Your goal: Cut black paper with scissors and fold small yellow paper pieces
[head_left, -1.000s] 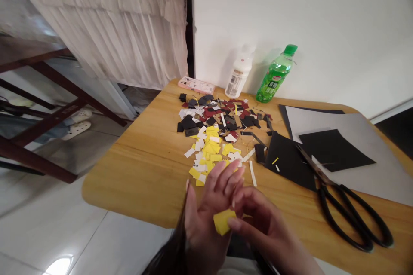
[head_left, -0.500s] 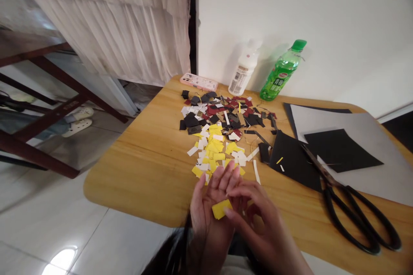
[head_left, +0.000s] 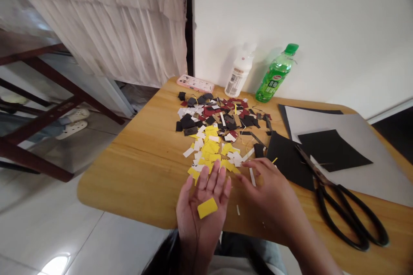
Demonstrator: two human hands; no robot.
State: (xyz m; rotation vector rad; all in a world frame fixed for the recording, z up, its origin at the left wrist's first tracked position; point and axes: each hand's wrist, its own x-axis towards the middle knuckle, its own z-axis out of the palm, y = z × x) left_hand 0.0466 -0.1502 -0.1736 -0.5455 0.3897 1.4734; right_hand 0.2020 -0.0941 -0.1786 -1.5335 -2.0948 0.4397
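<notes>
My left hand [head_left: 203, 215] is palm up at the table's near edge, fingers extended, with a small yellow paper piece [head_left: 207, 208] lying flat on the palm. To its right, my right hand [head_left: 274, 193] hovers over the wood with thumb and fingers apart and nothing between them. Just beyond both hands lies a heap of yellow and white cut paper [head_left: 210, 148]. Black, dark red and brown scraps [head_left: 222, 114] are spread farther back. A thin white strip [head_left: 238, 210] rests between the hands.
Large scissors [head_left: 325, 184] lie partly over black paper [head_left: 288, 159] and beside a grey sheet [head_left: 387, 163] on the wooden table [head_left: 122, 172]. A white bottle [head_left: 238, 73], a green bottle [head_left: 277, 75] and a pink phone [head_left: 195, 84] are at the back. Another person's shoes [head_left: 73, 129] show at left.
My right hand has moved off my left palm to the right and its fingers have parted. The yellow piece stays on my left palm. The view has shifted slightly.
</notes>
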